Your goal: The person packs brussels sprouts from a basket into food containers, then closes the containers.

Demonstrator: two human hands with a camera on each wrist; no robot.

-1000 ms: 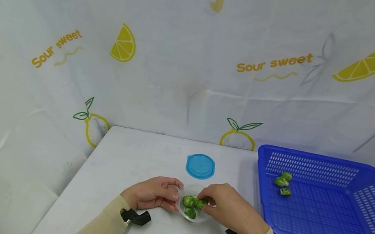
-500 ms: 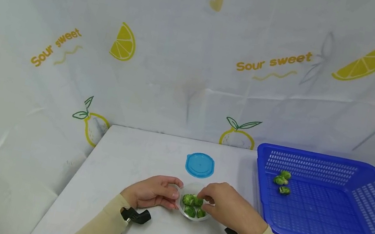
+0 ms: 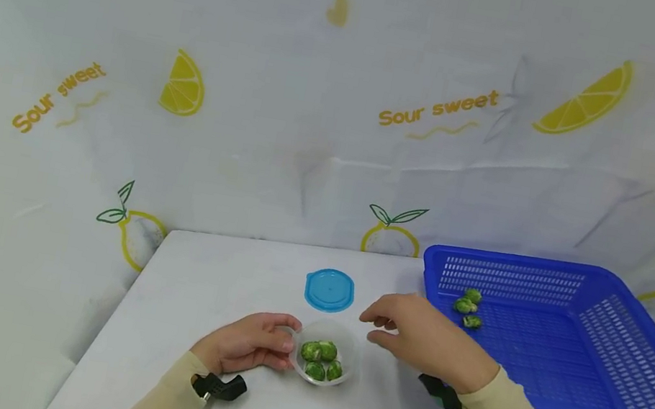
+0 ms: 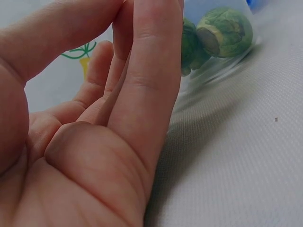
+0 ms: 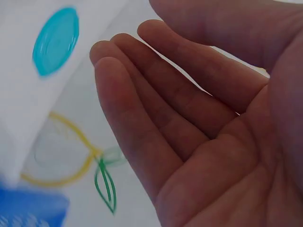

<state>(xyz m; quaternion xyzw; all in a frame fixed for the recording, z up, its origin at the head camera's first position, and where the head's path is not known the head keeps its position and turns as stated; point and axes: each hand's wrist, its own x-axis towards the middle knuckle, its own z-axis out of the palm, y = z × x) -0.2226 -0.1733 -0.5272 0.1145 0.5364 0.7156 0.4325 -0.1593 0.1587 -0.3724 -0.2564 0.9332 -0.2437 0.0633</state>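
A clear round plastic container (image 3: 350, 344) stands on the white table with several Brussels sprouts (image 3: 327, 351) inside. My left hand (image 3: 246, 344) pinches its left rim between thumb and fingers. In the left wrist view two of the Brussels sprouts (image 4: 226, 32) show through the container wall, partly hidden by a finger. To the right of the container, my right hand (image 3: 416, 333) hovers above the table, apart from everything. Its loosely bent fingers (image 5: 161, 90) hold nothing in the right wrist view. A blue lid (image 3: 329, 290) lies flat behind the container.
A large blue plastic basket (image 3: 491, 396) stands at the right, with several Brussels sprouts (image 3: 465, 306) in its left part. Behind the table (image 3: 224, 267) hangs a white sheet (image 3: 256, 163) printed with lemons.
My right hand has let go of a Brussels sprout in the container and drawn away to the right, towards the basket. My left hand still holds the rim. The head view has shifted slightly.
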